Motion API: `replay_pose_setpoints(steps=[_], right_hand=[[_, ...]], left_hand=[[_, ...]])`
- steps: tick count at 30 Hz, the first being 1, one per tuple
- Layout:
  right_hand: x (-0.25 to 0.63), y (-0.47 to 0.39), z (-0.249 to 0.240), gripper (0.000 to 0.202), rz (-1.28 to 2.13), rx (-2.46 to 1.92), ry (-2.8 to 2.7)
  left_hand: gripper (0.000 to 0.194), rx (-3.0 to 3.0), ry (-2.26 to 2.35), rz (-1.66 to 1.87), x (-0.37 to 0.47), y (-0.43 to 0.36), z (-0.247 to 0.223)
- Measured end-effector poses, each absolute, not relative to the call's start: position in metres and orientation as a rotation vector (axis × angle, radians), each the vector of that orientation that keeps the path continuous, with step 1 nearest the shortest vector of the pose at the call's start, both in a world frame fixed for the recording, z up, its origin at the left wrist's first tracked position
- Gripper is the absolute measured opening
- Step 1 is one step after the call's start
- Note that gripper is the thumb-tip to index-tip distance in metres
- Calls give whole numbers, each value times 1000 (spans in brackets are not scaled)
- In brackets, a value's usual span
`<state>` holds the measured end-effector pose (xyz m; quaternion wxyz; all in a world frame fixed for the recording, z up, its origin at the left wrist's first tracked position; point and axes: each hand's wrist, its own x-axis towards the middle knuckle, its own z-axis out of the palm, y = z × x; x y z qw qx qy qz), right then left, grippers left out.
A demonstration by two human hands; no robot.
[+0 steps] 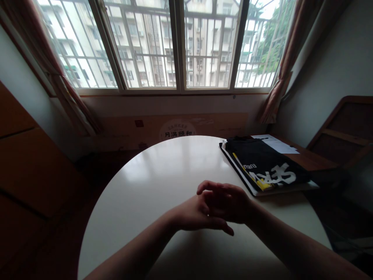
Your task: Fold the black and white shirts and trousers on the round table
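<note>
My left hand (194, 214) and my right hand (230, 202) meet above the white round table (140, 206), overlapping near its middle. The right hand's fingers curl over the left hand, and the left thumb stretches out below toward the right. Most of the left fingers are hidden behind or between those of the right hand. No object shows in either hand. Nearest to the right hand, farther back on the table's right side, lies a folded black garment (268, 155) with white lettering and a yellow strip.
A brown wooden surface (316, 157) with white paper (275, 144) adjoins the table at the right, near a brown chair (344, 132). A box panel with printed characters (125, 126) stands under the barred window. Curtains (281, 77) hang at both sides; an orange-brown cabinet (26, 163) is at left.
</note>
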<state>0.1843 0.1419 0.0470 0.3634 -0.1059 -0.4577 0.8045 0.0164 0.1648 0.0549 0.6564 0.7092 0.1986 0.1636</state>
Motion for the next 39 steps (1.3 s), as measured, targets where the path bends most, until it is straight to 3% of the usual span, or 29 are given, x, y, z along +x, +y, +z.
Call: replay_pose_setpoints(steps=[5,12,18,31,34,39], right_hand=[[182,139,46,55,2058,-341,-1244],[184,140,42,49,2050,-339,-1238],[184,143,40,42,2081,-264,-1267],[181,140,43,37,2016,-328,-1188],[180,138,51,33,1786,-405,-1184],[184,132,62,28,1126,-492,-1265]], left_hand=[[35,1744,525,358,12,166,53],[21,1738,671,441,15,158,42],[39,1475,547,532,23,158,31],[24,1609,592,461,22,157,53],[33,1700,552,496,14,171,51],[55,1682,703,1031,3,196,44]])
